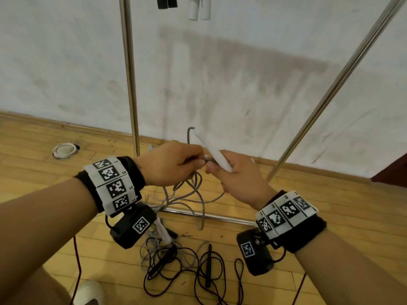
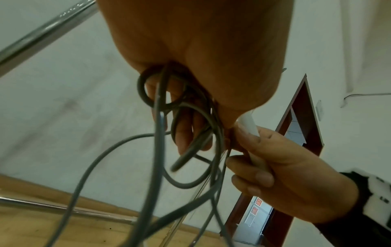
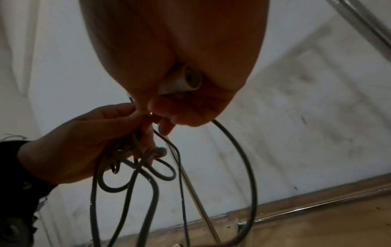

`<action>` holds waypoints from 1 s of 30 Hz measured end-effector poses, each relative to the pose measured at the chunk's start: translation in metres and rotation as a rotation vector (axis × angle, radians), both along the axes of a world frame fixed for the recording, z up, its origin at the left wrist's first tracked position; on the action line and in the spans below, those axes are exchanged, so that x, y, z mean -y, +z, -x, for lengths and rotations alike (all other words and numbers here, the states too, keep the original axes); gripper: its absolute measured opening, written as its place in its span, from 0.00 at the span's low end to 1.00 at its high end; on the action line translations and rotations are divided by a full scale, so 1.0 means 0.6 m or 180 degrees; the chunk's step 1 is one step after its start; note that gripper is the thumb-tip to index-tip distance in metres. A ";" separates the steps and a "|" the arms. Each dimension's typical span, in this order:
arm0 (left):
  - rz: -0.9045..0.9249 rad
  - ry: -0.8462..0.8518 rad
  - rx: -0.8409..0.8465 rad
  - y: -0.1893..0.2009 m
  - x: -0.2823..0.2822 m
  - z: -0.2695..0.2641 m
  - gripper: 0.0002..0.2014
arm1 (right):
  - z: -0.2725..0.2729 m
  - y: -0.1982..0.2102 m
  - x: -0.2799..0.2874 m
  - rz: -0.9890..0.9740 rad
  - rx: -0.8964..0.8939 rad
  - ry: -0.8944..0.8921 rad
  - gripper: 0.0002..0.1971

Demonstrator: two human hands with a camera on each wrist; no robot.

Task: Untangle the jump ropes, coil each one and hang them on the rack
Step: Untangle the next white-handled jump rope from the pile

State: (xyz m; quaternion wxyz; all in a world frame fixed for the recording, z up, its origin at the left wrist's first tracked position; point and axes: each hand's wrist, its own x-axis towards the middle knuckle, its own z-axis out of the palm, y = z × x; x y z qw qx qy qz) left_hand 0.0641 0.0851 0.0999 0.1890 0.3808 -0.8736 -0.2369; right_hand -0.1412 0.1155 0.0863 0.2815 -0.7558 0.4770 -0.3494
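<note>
My right hand (image 1: pixel 233 172) grips the white handle (image 1: pixel 214 154) of a grey jump rope, its butt end (image 3: pixel 186 81) showing under the palm. My left hand (image 1: pixel 174 164) holds several loops of the grey rope (image 2: pixel 186 127), which hang down from the fist toward the floor (image 1: pixel 193 194). The two hands touch at the fingertips in front of the rack's lower part. On the floor below lie a tangled black rope (image 1: pixel 198 267) with black handles and a second whitish handle (image 1: pixel 164 232). At the top, black handles (image 1: pixel 167 2) and white handles (image 1: pixel 200 8) hang from the rack.
The rack's chrome upright (image 1: pixel 131 80), slanted pole (image 1: pixel 337 84) and base bar (image 1: pixel 211 215) frame the hands. A coiled white rope (image 1: pixel 65 150) lies by the wall at left. A shoe (image 1: pixel 88 292) shows at the bottom. A doorway (image 2: pixel 296 133) stands to the right.
</note>
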 end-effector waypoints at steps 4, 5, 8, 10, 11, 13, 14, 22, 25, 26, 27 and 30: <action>-0.0122 0.0094 -0.0080 -0.005 0.004 -0.015 0.09 | -0.007 0.005 0.012 0.0170 -0.0326 -0.0303 0.15; -0.0131 0.0128 -0.0009 -0.007 0.008 -0.020 0.09 | -0.005 0.008 0.016 0.0186 -0.0393 -0.0401 0.15; -0.0186 0.0277 0.0432 -0.015 0.019 -0.044 0.06 | 0.010 0.020 0.026 0.0257 -0.0360 -0.0630 0.15; -0.0273 0.0346 0.0738 -0.019 0.020 -0.060 0.02 | 0.020 0.027 0.029 0.0337 -0.0271 -0.0691 0.14; -0.0276 0.0352 0.0868 -0.020 0.020 -0.065 0.04 | 0.025 0.030 0.030 0.0371 -0.0229 -0.0715 0.13; -0.0234 0.0346 0.1007 -0.024 0.018 -0.070 0.06 | 0.034 0.034 0.034 0.0442 -0.0173 -0.0772 0.12; -0.0249 0.0355 0.1005 -0.025 0.018 -0.072 0.07 | 0.040 0.035 0.036 0.0465 -0.0165 -0.0821 0.12; -0.0700 0.0534 0.0410 -0.021 0.022 -0.115 0.08 | 0.130 0.043 0.054 0.0332 0.0261 -0.1596 0.08; -0.0557 0.0471 0.0063 -0.016 0.018 -0.115 0.08 | 0.140 0.031 0.052 0.0139 0.0140 -0.1542 0.06; -0.0483 0.0497 0.0024 -0.015 0.018 -0.112 0.07 | 0.141 0.028 0.052 0.0090 0.0130 -0.1558 0.05; -0.0345 0.0512 0.0071 -0.014 0.018 -0.108 0.06 | 0.143 0.025 0.052 0.0031 0.0151 -0.1583 0.05; 0.0090 0.0506 0.0352 -0.007 0.022 -0.097 0.06 | 0.148 0.020 0.053 -0.0251 0.0136 -0.1560 0.06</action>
